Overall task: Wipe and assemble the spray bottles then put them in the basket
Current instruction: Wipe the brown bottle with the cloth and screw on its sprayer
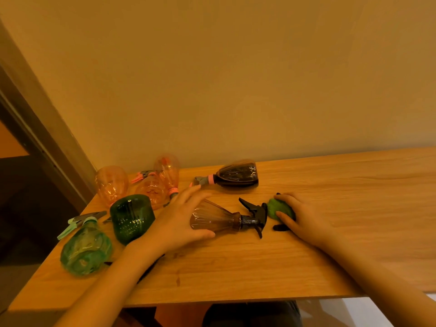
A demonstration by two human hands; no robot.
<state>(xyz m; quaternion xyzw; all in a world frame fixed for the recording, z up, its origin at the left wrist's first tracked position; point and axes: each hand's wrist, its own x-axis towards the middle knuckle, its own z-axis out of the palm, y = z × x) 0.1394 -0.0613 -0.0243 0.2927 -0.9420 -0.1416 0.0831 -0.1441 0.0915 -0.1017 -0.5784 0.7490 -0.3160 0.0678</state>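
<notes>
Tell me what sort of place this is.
Probably a room in a home: a wooden table set against a plain painted wall, a door frame at the left, spray bottles lying about.

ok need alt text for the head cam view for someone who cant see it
A person's left hand rests on a brown spray bottle lying on a wooden table, while the right hand grips a green cloth by its black trigger. Green and orange bottles lie at left, a dark one behind.
</notes>
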